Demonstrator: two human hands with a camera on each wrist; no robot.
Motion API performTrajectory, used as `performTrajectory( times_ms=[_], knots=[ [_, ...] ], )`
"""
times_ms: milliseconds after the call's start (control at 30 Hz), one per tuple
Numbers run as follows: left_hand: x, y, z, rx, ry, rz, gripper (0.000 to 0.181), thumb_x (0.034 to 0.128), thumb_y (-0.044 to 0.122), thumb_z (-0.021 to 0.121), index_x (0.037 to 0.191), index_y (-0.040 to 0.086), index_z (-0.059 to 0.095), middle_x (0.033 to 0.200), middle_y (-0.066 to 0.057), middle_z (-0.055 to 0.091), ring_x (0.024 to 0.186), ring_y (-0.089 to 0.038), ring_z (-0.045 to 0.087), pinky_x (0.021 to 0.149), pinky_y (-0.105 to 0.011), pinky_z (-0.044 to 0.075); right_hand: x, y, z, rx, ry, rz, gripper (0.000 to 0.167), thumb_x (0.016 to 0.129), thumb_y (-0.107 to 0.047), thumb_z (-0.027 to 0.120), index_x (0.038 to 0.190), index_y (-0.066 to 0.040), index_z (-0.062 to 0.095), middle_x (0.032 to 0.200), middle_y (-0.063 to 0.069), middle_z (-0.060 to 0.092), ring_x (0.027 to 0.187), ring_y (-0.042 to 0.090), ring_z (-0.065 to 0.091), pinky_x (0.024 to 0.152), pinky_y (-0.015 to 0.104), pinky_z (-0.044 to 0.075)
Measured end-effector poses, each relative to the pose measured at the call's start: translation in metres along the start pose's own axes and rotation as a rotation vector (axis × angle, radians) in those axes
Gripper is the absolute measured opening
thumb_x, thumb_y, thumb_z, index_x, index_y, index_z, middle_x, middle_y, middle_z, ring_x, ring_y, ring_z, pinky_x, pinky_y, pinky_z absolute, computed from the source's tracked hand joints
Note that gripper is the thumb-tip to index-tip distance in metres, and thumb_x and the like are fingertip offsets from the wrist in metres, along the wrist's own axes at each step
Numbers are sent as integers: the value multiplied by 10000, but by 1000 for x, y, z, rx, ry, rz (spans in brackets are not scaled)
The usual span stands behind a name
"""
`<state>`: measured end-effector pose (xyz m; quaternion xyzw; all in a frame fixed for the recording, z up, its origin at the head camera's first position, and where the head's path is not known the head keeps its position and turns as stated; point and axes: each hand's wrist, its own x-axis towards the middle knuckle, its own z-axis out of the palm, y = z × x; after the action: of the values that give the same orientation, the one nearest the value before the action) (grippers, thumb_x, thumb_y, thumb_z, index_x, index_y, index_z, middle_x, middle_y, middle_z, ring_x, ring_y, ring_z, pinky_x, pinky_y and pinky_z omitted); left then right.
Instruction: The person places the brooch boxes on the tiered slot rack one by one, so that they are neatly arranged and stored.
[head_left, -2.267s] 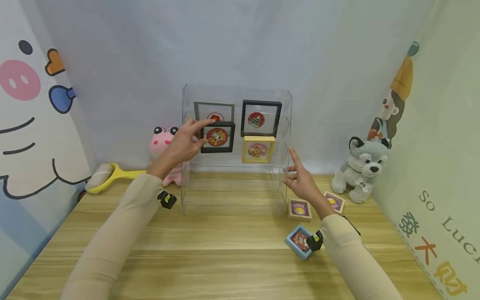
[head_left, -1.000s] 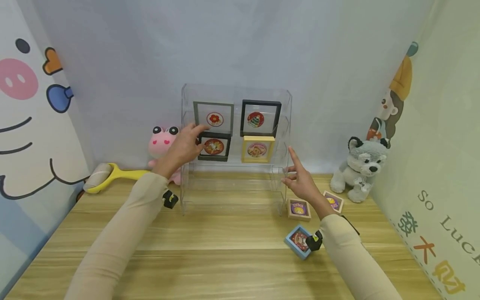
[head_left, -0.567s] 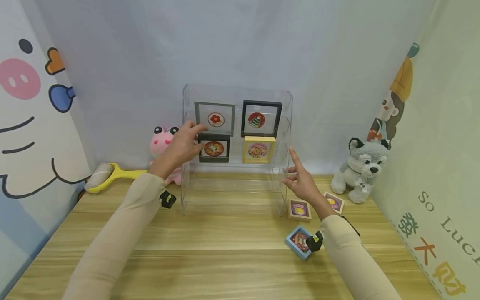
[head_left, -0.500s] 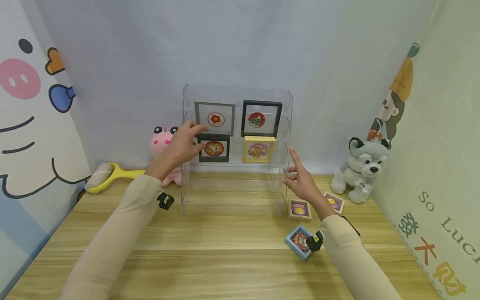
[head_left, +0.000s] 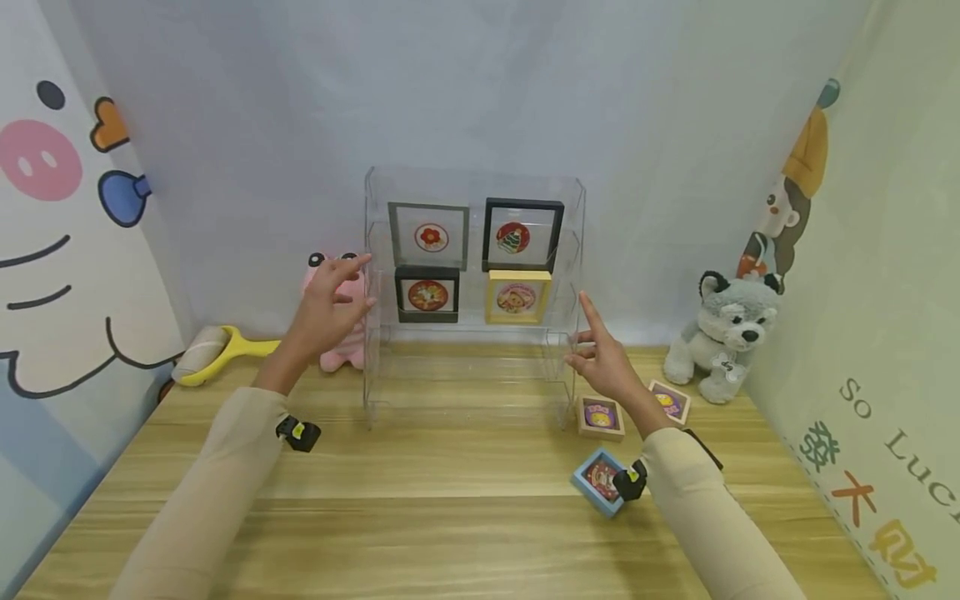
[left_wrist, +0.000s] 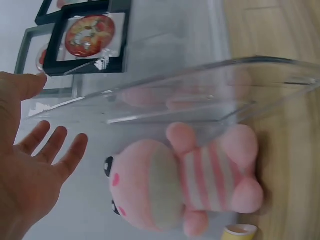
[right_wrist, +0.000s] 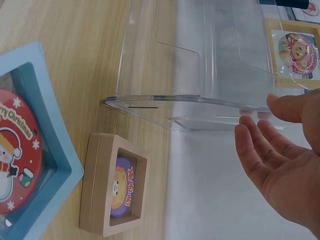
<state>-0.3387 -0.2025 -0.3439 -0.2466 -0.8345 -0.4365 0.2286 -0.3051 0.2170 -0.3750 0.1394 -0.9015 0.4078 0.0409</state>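
A clear acrylic tiered rack stands on the table, several framed badges on its upper tiers. My left hand is off its left side, fingers apart, holding nothing. Nearest to that hand is a black frame with a red round badge. Above it stands a grey frame with a flower badge; to the right are a black frame with a tree badge and a yellow frame. My right hand rests its fingertips at the rack's right side panel, index finger extended.
Two wooden frames and a blue frame lie right of the rack. A grey plush dog sits farther right. A pink plush toy and a yellow-handled lint roller are at the left.
My left hand brought the black frame with the red badge down into the tier, let go and drew back left. My right hand has stayed at the rack's side.
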Motion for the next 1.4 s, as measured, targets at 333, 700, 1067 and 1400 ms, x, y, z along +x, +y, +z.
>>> performTrajectory(
  times_ms=[333, 700, 1067, 1400],
  knots=[
    [-27, -26, 7, -31, -192, -103, 808, 903, 61, 715, 1577, 106, 272, 1530, -310, 289, 1271, -561, 465, 957, -638, 502, 5, -3, 2, 2, -6, -6, 978, 941, 27, 621, 1615, -270, -22, 1349, 343, 497, 1060, 445, 665, 769, 429, 613],
    [-34, -28, 13, -2, -186, -152, 882, 905, 145, 733, 1601, 169, 192, 1649, -206, 205, 1304, -572, 457, 995, -641, 479, 12, -10, 4, 6, -15, -41, 981, 941, 35, 616, 1614, -266, -31, 1349, 344, 498, 1053, 449, 667, 767, 427, 614],
    [-38, -30, 26, -69, -163, -226, 867, 917, 147, 720, 1590, 239, 181, 1631, -241, 197, 1360, -598, 362, 1038, -678, 427, 9, -5, 1, -8, -29, -23, 980, 954, -13, 624, 1611, -292, -48, 1364, 347, 494, 1072, 449, 661, 808, 468, 607],
    [-39, -22, 35, -52, -181, -250, 859, 923, 168, 716, 1584, 264, 176, 1648, -209, 187, 1357, -572, 391, 1051, -667, 424, -9, 8, -14, -8, -30, -13, 931, 989, -194, 630, 1608, -314, -56, 1345, 325, 531, 1105, 472, 642, 839, 524, 592]
  ],
)
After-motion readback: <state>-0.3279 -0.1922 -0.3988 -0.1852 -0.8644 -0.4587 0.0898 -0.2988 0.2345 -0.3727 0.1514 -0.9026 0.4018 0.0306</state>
